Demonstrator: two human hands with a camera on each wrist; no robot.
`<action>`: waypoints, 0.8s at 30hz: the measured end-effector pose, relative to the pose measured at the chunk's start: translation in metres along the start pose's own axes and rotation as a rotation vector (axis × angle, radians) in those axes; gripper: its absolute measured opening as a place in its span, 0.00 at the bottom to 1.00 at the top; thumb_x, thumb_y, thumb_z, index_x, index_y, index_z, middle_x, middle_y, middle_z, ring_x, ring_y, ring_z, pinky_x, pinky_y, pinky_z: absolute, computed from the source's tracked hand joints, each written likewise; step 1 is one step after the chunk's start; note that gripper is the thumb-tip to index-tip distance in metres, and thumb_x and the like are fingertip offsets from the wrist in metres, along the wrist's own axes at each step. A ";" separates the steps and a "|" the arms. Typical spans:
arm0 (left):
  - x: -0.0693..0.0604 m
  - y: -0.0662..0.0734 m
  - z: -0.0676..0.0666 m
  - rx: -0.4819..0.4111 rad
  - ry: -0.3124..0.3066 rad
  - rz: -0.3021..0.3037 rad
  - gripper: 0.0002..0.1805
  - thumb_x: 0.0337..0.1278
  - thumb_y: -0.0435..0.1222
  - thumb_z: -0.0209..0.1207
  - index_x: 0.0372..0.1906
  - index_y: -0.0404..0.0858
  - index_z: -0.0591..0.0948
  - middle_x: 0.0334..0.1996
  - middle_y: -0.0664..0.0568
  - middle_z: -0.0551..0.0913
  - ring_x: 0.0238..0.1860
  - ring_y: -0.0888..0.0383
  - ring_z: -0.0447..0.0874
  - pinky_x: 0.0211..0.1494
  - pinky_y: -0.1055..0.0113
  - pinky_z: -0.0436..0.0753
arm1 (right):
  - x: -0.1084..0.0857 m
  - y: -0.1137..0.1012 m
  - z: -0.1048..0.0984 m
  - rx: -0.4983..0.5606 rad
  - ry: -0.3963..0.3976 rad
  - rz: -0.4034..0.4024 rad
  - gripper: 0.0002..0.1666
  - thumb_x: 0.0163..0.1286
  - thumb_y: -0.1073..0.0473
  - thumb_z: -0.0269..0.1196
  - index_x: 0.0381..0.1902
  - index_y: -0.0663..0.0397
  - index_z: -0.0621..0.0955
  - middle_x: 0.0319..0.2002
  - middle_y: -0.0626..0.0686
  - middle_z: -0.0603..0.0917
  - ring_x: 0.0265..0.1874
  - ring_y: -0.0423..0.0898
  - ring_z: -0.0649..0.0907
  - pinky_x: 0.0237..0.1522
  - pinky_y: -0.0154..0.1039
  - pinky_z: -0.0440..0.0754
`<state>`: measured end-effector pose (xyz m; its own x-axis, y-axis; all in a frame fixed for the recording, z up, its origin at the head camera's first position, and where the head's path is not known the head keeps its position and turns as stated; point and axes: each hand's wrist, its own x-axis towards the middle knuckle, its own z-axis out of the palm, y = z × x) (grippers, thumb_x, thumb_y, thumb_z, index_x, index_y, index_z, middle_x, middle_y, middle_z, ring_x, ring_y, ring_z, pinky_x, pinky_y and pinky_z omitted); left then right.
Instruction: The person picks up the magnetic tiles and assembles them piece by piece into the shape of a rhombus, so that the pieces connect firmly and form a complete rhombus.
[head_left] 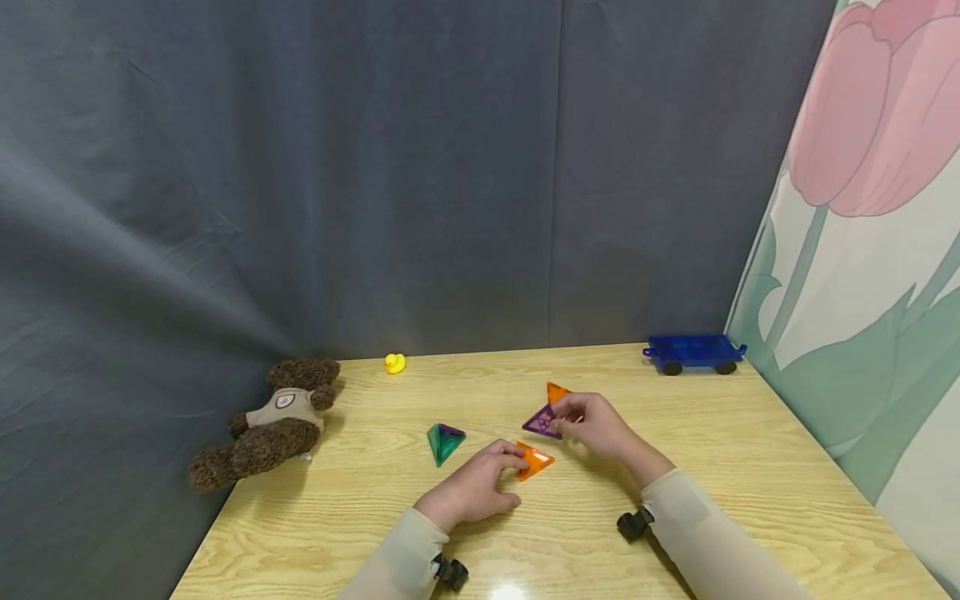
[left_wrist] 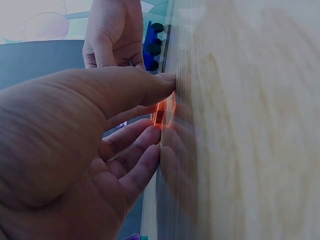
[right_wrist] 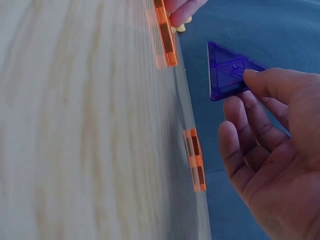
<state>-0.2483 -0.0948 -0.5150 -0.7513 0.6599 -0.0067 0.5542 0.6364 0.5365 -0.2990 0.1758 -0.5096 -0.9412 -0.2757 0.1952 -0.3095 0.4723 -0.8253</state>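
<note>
My right hand (head_left: pixel 596 429) pinches a purple triangular tile (head_left: pixel 543 422) between thumb and fingers; in the right wrist view the purple tile (right_wrist: pixel 230 71) is held above the table surface. Behind that hand an orange tile (head_left: pixel 557 392) lies on the table, partly covered in the head view. My left hand (head_left: pixel 480 485) rests at a nearer orange triangular tile (head_left: pixel 535 462), its fingertips touching the tile's left side. In the left wrist view the thumb and fingers are spread around the orange tile (left_wrist: pixel 161 114), low on the table. A green and purple pyramid-like piece (head_left: pixel 446 444) stands left of both hands.
A brown teddy bear (head_left: pixel 281 412) lies at the table's left edge. Along the back are a small yellow duck (head_left: pixel 395 363) and, at the right, a blue wheeled cart (head_left: pixel 692 352). A dark curtain (head_left: pixel 450 183) hangs behind the table (head_left: pixel 750 483).
</note>
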 end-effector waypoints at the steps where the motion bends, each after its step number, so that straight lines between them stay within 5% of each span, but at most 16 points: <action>1: 0.000 0.000 0.000 0.001 -0.001 0.000 0.28 0.65 0.39 0.72 0.69 0.42 0.81 0.70 0.60 0.71 0.72 0.59 0.69 0.73 0.61 0.72 | 0.000 0.000 0.001 -0.005 -0.010 -0.005 0.05 0.69 0.65 0.71 0.42 0.56 0.89 0.35 0.49 0.86 0.34 0.46 0.81 0.31 0.36 0.81; 24: -0.001 -0.002 0.000 -0.015 -0.011 0.014 0.27 0.66 0.39 0.71 0.69 0.42 0.81 0.71 0.57 0.70 0.72 0.58 0.69 0.74 0.60 0.72 | -0.001 0.000 0.011 -0.036 -0.090 -0.030 0.05 0.70 0.64 0.71 0.42 0.50 0.89 0.34 0.46 0.85 0.34 0.47 0.80 0.32 0.36 0.80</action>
<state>-0.2484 -0.0966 -0.5163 -0.7397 0.6729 -0.0087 0.5587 0.6213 0.5494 -0.2966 0.1669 -0.5159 -0.9161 -0.3631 0.1701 -0.3435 0.4918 -0.8001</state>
